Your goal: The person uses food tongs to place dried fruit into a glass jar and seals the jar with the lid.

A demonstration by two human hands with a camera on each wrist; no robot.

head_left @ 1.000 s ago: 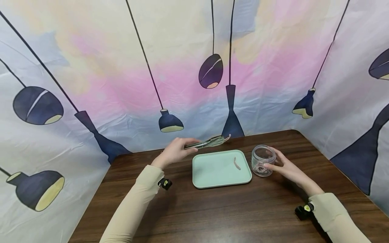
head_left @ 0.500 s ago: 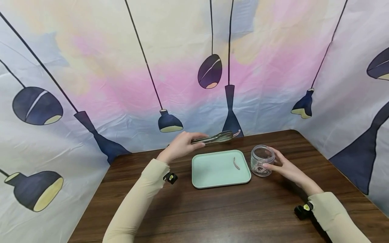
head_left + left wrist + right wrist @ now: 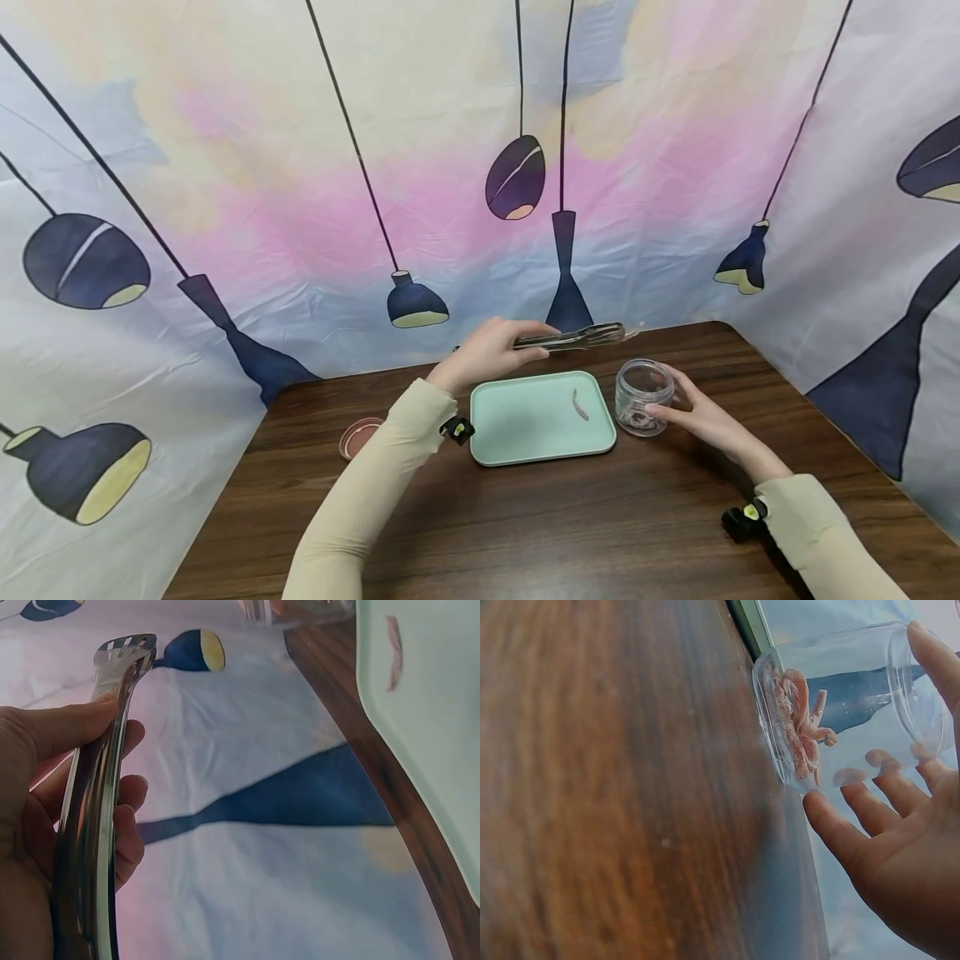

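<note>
My left hand (image 3: 497, 354) holds a pair of metal tongs (image 3: 577, 337) above the back edge of the tray. A thin pale strip (image 3: 634, 331) sticks out past the tongs' slotted tips, left of and higher than the jar. In the left wrist view the thumb and fingers wrap the tongs (image 3: 94, 795). My right hand (image 3: 697, 410) grips the side of an open clear jar (image 3: 628, 400) that stands upright on the table. Several pinkish dried strips (image 3: 799, 727) lie at the jar's bottom. One pinkish strip (image 3: 580, 406) rests on the light green tray (image 3: 525, 429).
A round reddish lid (image 3: 358, 435) lies on the brown wooden table (image 3: 570, 525), left of the tray and partly behind the left forearm. A fabric backdrop (image 3: 450, 167) with printed lamps hangs right behind the table's far edge.
My left hand has moved right with the tongs and strip, bringing the tips toward the jar. The reddish lid has come into view behind the left forearm. My right hand stays on the jar.
</note>
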